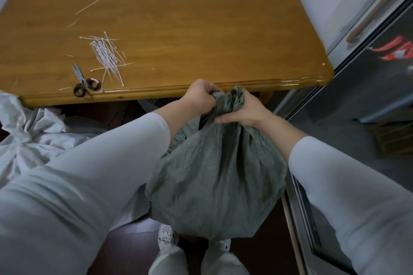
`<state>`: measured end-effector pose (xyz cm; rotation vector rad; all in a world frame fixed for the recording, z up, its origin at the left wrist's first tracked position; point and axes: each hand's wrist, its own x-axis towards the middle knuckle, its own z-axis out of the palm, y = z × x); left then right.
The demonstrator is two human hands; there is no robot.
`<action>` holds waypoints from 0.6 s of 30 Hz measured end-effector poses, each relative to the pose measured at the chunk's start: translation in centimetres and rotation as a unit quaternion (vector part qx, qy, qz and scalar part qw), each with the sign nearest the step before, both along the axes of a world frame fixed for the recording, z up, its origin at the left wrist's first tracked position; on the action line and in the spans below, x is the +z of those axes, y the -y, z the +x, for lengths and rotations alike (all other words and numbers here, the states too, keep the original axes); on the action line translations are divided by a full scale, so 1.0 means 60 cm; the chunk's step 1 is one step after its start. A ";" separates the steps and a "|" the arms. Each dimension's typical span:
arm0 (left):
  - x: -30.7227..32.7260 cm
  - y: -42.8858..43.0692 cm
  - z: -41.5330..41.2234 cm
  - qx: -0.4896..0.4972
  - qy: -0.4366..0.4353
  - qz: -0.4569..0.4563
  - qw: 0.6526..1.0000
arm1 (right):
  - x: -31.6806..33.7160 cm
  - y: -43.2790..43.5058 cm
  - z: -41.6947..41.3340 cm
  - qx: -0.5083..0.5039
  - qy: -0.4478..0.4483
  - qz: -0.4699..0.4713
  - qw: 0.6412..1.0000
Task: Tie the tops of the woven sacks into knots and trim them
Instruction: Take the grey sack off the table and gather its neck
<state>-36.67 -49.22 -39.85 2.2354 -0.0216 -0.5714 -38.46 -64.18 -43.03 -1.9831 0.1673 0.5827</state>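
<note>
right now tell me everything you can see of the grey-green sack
The grey-green sack looks like thin, crinkled woven fabric, full and rounded below, upright in front of the wooden table, its base by the person's shoes. Its top is gathered into a bunched neck. The left hand grips the neck from the left, the right hand from the right, and a ruffled tuft sticks up between them.

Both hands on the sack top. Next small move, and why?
Probably release the left hand and reach for one of the ties, the right hand alone holding the neck. The sack top is already bunched, no tie shows on it, and they lie on the table to the left.
</note>
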 end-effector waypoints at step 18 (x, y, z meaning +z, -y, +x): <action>-0.148 -0.035 -0.103 0.120 -0.074 0.042 0.989 | -0.048 -0.004 -0.002 -0.190 -0.066 0.163 0.966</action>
